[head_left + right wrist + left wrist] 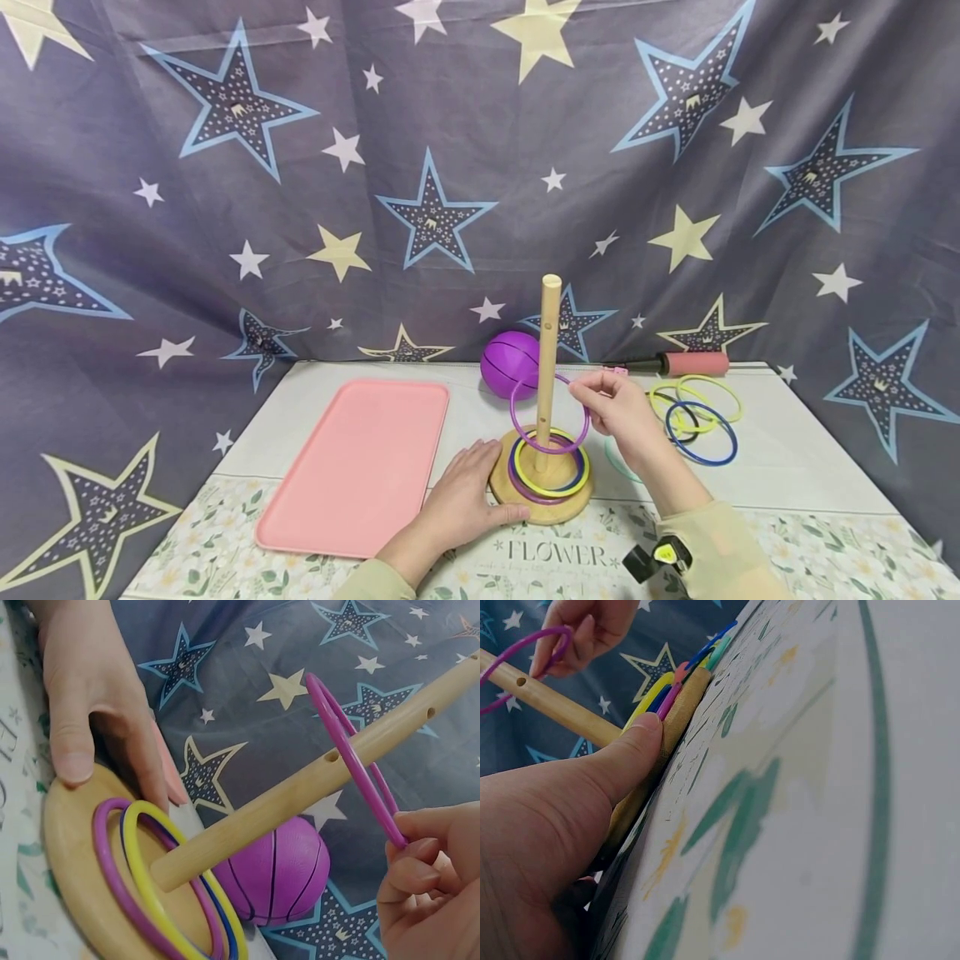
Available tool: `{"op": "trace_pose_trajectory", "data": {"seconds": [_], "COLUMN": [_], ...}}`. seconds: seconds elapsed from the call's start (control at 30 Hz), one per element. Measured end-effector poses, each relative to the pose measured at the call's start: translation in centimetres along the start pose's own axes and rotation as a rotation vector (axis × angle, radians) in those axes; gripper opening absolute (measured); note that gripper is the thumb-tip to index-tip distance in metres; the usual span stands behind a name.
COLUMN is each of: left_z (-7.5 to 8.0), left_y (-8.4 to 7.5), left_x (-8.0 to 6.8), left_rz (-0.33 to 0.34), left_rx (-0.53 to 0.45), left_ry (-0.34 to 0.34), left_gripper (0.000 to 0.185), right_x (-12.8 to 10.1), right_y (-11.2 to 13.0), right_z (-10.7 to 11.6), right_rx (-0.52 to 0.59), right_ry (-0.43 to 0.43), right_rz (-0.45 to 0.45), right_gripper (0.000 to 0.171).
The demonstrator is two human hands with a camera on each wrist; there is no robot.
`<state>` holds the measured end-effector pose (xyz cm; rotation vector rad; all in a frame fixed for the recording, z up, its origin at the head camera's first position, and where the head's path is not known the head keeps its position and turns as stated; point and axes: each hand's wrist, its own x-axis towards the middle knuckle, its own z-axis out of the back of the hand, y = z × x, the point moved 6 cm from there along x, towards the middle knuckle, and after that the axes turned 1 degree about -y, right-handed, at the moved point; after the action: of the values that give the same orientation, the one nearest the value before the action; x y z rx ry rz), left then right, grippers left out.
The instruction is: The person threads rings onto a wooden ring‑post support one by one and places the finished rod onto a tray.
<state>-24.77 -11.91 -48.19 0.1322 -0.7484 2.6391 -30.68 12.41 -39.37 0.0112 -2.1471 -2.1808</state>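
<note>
A wooden post [549, 358] stands upright on a round wooden base [555, 515]. Purple, blue and yellow rings lie around its foot, the yellow ring [142, 877] uppermost. My right hand [618, 412] pinches another purple ring [352, 761] between thumb and fingertips. That ring encircles the post partway up, tilted, above the stacked rings. My left hand [465, 492] rests against the left side of the base, fingers extended, with its thumb [634, 754] on the near edge.
Right of the post lie loose yellow rings [731, 392], a blue ring [735, 446], a black one and a partly hidden teal ring [617, 462]. Behind are a purple ball [506, 362] and a pink-handled pump [697, 363]. A pink tray [360, 467] lies left.
</note>
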Motion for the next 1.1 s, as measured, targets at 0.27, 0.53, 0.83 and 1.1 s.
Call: {"op": "trace_pose_trajectory", "data": {"seconds": [0.27,0.53,0.83,1.1], "left_z": [0.0,0.1,0.2,0.1], "left_y": [0.0,0.0,-0.1,0.0], "left_x": [0.0,-0.1,-0.1,-0.2], "left_rz": [0.001,-0.007,-0.009,-0.006], "left_rx": [-0.004,-0.012,-0.035,-0.026], "left_ry": [0.011,0.004,-0.003,-0.004], "left_gripper": [0.113,0.113,0.112,0.113], "right_x": [0.5,0.8,0.9,0.8], "right_y": [-1.4,-2.8,-4.3,-5.4], "right_z": [0.4,-0.1,-0.1,-0.5], "right_rx": [-0.049,-0.126,-0.162,-0.183], "right_ry": [0.047,0.139,0.168,0.18], "right_rz": [-0.013,-0.017,-0.031,-0.035], "right_gripper": [0.012,0.018,0.021,0.02]}}
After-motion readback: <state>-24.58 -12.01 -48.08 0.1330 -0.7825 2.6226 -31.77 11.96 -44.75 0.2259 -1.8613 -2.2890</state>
